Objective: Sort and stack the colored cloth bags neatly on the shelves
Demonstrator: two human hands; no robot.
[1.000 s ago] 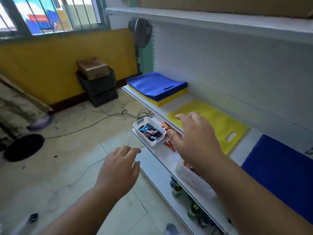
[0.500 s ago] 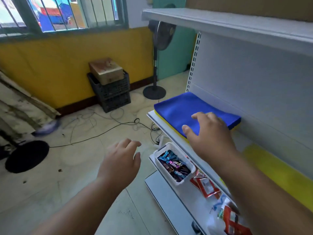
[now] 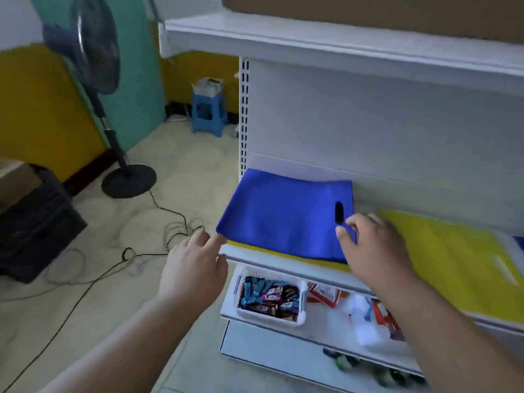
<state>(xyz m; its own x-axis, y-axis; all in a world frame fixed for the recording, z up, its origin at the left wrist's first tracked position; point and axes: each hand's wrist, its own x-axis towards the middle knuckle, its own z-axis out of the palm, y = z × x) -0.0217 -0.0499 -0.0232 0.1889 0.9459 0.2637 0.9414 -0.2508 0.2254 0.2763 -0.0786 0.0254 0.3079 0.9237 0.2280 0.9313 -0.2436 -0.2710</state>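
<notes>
A flat blue cloth bag (image 3: 283, 217) with a handle slot lies on top of a yellow layer (image 3: 283, 255) at the left end of the white shelf (image 3: 249, 258). To its right a yellow cloth bag (image 3: 453, 256) lies flat on the same shelf. My right hand (image 3: 374, 251) rests at the blue bag's right edge by the slot, thumb on the cloth and fingers bent over the edge. My left hand (image 3: 192, 268) reaches to the bag's front left corner with its fingertips at the cloth. A sliver of another blue bag (image 3: 519, 240) shows at the far right.
On the lower shelf stand a white basket (image 3: 302, 319) of wrapped sweets and loose red-and-white packets (image 3: 326, 296). An upper shelf (image 3: 312, 38) overhangs. On the floor to the left are a standing fan (image 3: 127, 180), a black crate (image 3: 34, 222), cables (image 3: 170, 231) and a blue stool (image 3: 208, 114).
My view swung left to the blue stack. My right hand moved from the yellow bag to the blue bag's right edge. My left hand rose to the front left corner.
</notes>
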